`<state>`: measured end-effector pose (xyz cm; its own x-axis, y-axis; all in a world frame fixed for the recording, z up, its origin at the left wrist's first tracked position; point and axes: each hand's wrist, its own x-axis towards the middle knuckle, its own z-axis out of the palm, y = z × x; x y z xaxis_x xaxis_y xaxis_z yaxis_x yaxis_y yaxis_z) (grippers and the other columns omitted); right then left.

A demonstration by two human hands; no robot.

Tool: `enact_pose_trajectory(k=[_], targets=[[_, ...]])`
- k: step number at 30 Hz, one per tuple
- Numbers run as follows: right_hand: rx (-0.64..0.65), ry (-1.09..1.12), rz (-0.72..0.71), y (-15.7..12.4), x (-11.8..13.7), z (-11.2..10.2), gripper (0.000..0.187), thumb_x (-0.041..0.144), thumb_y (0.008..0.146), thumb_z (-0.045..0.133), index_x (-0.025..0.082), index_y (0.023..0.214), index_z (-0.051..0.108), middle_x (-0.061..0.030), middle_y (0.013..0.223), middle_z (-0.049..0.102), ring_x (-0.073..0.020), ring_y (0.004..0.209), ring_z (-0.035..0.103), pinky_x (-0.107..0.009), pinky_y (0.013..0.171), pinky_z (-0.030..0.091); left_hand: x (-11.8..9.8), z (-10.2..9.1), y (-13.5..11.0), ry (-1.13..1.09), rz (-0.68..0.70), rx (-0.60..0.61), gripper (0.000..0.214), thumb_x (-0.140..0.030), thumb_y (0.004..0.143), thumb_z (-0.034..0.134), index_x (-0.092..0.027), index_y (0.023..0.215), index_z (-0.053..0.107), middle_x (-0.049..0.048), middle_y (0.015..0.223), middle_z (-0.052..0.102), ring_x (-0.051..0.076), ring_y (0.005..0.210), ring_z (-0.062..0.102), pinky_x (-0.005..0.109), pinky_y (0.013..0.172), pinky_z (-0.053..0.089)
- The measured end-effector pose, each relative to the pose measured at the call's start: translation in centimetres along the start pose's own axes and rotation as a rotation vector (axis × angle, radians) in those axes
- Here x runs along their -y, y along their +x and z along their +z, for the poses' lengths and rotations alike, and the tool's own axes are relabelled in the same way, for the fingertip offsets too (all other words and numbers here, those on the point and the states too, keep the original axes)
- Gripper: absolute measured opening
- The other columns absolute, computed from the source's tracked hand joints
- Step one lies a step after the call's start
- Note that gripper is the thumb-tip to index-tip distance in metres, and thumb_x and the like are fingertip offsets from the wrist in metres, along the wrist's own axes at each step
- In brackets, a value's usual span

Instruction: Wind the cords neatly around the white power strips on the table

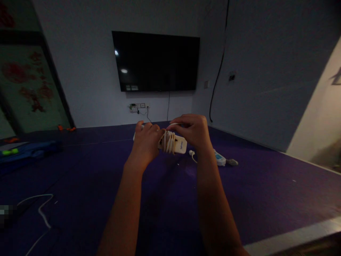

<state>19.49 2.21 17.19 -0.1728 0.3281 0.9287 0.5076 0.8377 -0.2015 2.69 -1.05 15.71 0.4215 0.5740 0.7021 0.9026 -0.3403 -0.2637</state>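
I hold a white power strip (pixel 179 145) in front of me, above the purple floor. Its white cord (pixel 168 141) is wound in several loops round the strip's middle. My left hand (pixel 146 142) is closed round the strip's left end. My right hand (pixel 193 131) pinches a stretch of the cord just above the strip, fingers curled. The strip's left end is hidden behind my left hand.
A purple mat (pixel 80 177) covers the floor. A small white and blue device (pixel 220 158) with a plug lies beyond my right wrist. A loose white cable (pixel 42 209) lies at the lower left. A dark TV (pixel 157 62) hangs on the far wall above a wall socket (pixel 138 106).
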Motion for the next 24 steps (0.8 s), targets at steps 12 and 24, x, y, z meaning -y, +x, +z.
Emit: enact_pose_trajectory(k=[12, 24], targets=[[0.0, 0.427, 0.214, -0.3, -1.2, 0.1, 0.013, 0.031, 0.061, 0.073, 0.018, 0.062, 0.07, -0.004, 0.066, 0.068, -0.0148, 0.062, 0.061, -0.028, 0.059, 0.047, -0.3, -2.9, -0.8, -0.126, 0.061, 0.104, 0.035, -0.018, 0.067, 0.059, -0.026, 0.101, 0.063, 0.0027, 0.093, 0.066, 0.026, 0.094, 0.054, 0.045, 0.093, 0.027], [0.104, 0.841, 0.324, -0.7, -2.7, 2.1, 0.017, 0.035, 0.055, 0.075, 0.021, 0.056, 0.066, 0.0015, 0.054, 0.06, -0.0094, 0.049, 0.051, -0.023, 0.05, 0.041, -0.4, -4.5, -1.7, -0.313, 0.074, 0.052, 0.053, -0.026, 0.066, 0.065, -0.027, 0.117, 0.055, 0.0014, 0.106, 0.066, 0.023, 0.097, 0.056, 0.04, 0.092, 0.029]])
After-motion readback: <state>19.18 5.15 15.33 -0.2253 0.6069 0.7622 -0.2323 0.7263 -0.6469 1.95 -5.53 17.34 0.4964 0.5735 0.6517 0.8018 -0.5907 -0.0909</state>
